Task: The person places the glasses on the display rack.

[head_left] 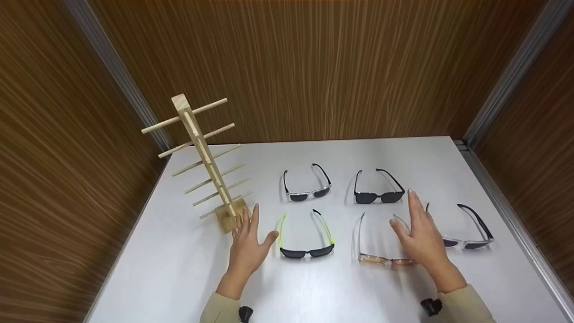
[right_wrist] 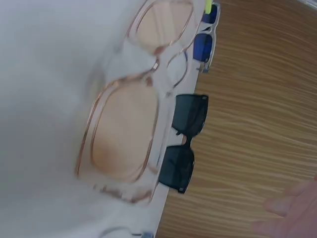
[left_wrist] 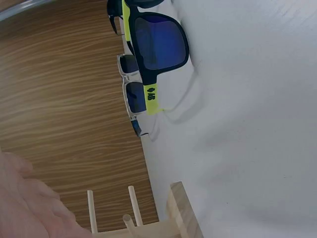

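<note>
Hovering over a white table (head_left: 305,291), both hands are spread, fingers straight and thumbs held away, and neither has hold of anything. The left hand (head_left: 245,249) is between the rack (head_left: 207,157) and the lime glasses (head_left: 293,254); in the head view its fingertips overlap the rack's wooden base (head_left: 222,220), and whether they touch it cannot be told. The right hand (head_left: 421,242) is between the pink glasses (head_left: 376,259) and the right clear glasses (head_left: 475,246), hiding part of each.

The rack stands at the left of the table, a pale post crossed by six rows of pegs. To its right the glasses rest in two loose rows, temples unfolded and pointing to the back. The rear clear glasses (head_left: 298,197), with dark lenses, sit beside the black glasses (head_left: 367,198). In front come the lime glasses, with a black front and yellow-green temples, then the pink glasses, then the right clear glasses near the table's right edge.

Wood-grain panels (head_left: 314,67) rise behind and at both sides. Beige sleeves (head_left: 219,309) cover the forearms, a small black piece (head_left: 245,314) at each cuff
</note>
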A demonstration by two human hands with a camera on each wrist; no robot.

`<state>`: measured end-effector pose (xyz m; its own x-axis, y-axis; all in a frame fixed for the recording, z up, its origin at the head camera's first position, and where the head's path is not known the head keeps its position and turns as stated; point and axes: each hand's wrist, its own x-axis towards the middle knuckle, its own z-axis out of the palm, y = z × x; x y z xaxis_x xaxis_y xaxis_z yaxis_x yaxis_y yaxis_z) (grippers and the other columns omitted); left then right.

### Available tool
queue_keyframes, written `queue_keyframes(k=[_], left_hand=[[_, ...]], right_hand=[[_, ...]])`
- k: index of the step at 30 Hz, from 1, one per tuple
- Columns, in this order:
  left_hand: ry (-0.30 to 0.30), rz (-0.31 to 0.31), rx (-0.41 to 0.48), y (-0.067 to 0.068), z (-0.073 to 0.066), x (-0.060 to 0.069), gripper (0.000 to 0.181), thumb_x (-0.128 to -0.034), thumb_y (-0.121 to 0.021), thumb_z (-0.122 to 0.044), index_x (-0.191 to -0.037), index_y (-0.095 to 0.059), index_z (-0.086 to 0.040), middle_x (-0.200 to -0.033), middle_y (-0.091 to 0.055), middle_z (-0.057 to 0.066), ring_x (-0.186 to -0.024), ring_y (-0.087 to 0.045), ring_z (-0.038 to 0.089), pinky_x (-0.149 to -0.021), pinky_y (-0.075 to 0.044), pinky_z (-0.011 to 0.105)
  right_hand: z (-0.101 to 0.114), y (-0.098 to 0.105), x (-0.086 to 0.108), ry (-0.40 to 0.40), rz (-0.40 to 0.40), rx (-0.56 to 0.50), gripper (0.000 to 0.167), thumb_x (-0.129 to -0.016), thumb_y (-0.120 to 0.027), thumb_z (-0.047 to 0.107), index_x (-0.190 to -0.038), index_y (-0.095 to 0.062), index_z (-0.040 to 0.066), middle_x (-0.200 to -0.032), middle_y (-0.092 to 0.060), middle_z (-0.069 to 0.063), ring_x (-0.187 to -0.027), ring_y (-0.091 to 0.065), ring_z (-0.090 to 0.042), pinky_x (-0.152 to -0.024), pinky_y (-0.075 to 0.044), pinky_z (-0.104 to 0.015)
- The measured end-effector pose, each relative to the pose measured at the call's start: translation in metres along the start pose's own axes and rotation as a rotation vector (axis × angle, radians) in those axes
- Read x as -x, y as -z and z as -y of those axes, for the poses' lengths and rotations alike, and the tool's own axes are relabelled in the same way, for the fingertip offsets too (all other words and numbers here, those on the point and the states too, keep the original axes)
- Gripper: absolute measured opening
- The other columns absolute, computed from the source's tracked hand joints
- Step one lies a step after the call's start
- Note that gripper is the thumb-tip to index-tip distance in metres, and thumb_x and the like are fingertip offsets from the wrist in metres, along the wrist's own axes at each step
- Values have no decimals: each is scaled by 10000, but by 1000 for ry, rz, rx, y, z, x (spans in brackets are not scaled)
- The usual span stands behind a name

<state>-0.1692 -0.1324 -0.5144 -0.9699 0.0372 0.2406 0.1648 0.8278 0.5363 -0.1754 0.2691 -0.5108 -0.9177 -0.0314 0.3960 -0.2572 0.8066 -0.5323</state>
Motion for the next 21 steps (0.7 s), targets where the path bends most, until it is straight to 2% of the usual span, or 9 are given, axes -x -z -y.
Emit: queue_keyframes(k=[4, 8, 11, 13, 16, 21], left_hand=[[58, -3, 87, 2, 3, 3, 814, -860, -522, -585, -1488, -200, -182, -1522, -157, 149, -1355, -137, 432, -948, -269, 673], [117, 1, 190, 4, 6, 6, 765, -881, -506, -567, -1488, -198, -218, -1500, -263, 100, -1340, -233, 404, -902, -352, 647], [147, 0, 253, 3, 10, 7, 731, -899, -507, -532, -1483, -209, -208, -1492, -282, 95, -1283, -345, 408, -862, -412, 598], [162, 0, 279, 1, 12, 8, 718, -908, -509, -511, -1477, -224, -179, -1489, -282, 122, -1250, -387, 416, -862, -424, 575], [190, 4, 321, -4, 16, 10, 695, -914, -496, -511, -1459, -263, -149, -1471, -304, 159, -1266, -371, 406, -938, -373, 567], [252, 4, 420, -11, 21, 11, 647, -924, -482, -509, -1421, -344, -118, -1432, -357, 197, -1278, -357, 401, -1001, -313, 551]], right_hand=[[11, -5, 1, -44, 31, -65, 749, -936, -539, 351, -1503, -63, 236, -1497, -220, -184, -1246, -328, -495, -904, -306, -669], [22, -15, 2, -84, 80, -176, 694, -963, -491, 351, -1497, -52, 296, -1488, -255, -159, -1244, -378, -442, -905, -338, -641], [30, -25, 1, -86, 93, -289, 652, -973, -482, 319, -1499, -102, 257, -1466, -306, -166, -1228, -425, -397, -920, -371, -589], [35, -33, 2, -84, 91, -361, 625, -976, -488, 270, -1496, -149, 194, -1434, -350, -196, -1187, -470, -390, -902, -409, -556], [43, -43, 3, -101, 96, -431, 588, -976, -491, 236, -1476, -210, 107, -1383, -411, -225, -1105, -529, -401, -856, -448, -546], [57, -58, 5, -165, 137, -491, 544, -981, -479, 268, -1448, -273, 81, -1329, -476, -222, -1054, -563, -368, -878, -448, -519]])
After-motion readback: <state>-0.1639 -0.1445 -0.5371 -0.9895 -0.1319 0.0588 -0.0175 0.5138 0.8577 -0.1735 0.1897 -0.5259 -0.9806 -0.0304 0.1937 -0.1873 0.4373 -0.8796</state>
